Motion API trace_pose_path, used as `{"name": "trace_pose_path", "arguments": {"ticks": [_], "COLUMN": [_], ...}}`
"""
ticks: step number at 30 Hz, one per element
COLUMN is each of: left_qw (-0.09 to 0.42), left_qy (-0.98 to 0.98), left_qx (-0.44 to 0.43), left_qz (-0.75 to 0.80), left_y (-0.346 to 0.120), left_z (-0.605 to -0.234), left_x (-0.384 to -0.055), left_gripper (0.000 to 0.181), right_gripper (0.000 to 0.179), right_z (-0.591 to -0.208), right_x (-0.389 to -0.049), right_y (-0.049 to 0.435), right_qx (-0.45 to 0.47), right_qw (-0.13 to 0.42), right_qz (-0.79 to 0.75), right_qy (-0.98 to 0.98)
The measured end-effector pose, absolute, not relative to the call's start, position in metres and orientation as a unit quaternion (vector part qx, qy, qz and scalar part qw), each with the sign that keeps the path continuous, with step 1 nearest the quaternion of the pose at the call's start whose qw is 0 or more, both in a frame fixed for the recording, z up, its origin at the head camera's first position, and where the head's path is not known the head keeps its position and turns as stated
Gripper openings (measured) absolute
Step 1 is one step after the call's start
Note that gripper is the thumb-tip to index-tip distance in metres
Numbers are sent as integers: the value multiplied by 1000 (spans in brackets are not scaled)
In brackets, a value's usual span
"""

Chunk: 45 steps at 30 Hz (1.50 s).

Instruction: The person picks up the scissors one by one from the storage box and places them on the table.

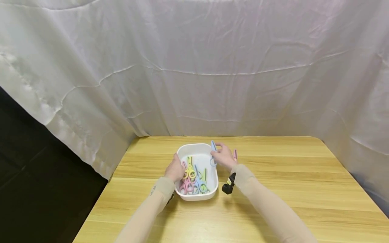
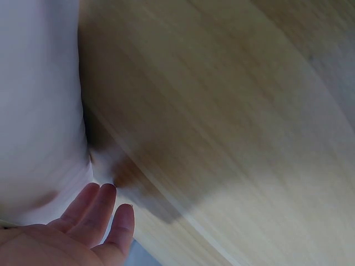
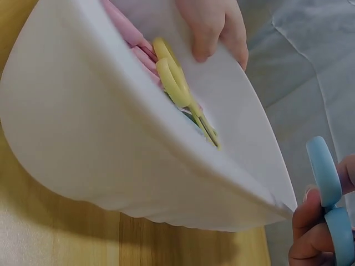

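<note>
A white plastic bin (image 1: pixel 196 198) stands on the table with several scissors in it, in yellow (image 1: pixel 189 161), pink, blue and green. My left hand (image 1: pixel 175 168) grips the bin's left rim, the thumb inside and the fingers (image 2: pixel 102 210) along the outer wall. Above the right rim, my right hand (image 1: pixel 224 156) holds a pair of light blue scissors (image 1: pixel 213 146) with the blades pointing up and away. The blue handle loops (image 3: pixel 323 172) show close up in the right wrist view. Just beyond that hand, part of a pink pair of scissors (image 1: pixel 235 154) shows; the rest is hidden.
The bin sits on a wooden table (image 1: pixel 273 189), which stretches far to the right. A pale curtain (image 1: pixel 212 84) hangs behind the table's back edge and along both sides. Dark cloth (image 1: pixel 39 179) lies off to the left.
</note>
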<state>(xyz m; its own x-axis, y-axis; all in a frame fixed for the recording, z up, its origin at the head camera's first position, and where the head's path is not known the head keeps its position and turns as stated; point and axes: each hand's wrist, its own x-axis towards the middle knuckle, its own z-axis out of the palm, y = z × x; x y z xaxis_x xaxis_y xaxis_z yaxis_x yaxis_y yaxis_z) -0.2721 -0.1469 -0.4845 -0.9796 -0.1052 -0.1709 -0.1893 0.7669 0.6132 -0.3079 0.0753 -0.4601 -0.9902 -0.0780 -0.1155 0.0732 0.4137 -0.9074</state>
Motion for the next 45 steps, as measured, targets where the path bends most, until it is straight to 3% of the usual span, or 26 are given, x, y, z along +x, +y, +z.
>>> {"name": "trace_pose_path", "arguments": {"ticks": [14, 45], "left_qw": [69, 71], "left_qy": [932, 931], "left_qx": [-77, -86], "left_qz": [346, 348], "left_y": [-147, -145], "left_z": [-483, -484], "left_x": [-271, -272], "left_gripper": [85, 84], "right_gripper": [59, 59], "right_z": [-471, -498], "right_x": [-313, -315], "right_y": [90, 153], "right_qx": [22, -13], "right_qw": [44, 90], "right_qz": [-616, -667], "right_qy": [786, 740]}}
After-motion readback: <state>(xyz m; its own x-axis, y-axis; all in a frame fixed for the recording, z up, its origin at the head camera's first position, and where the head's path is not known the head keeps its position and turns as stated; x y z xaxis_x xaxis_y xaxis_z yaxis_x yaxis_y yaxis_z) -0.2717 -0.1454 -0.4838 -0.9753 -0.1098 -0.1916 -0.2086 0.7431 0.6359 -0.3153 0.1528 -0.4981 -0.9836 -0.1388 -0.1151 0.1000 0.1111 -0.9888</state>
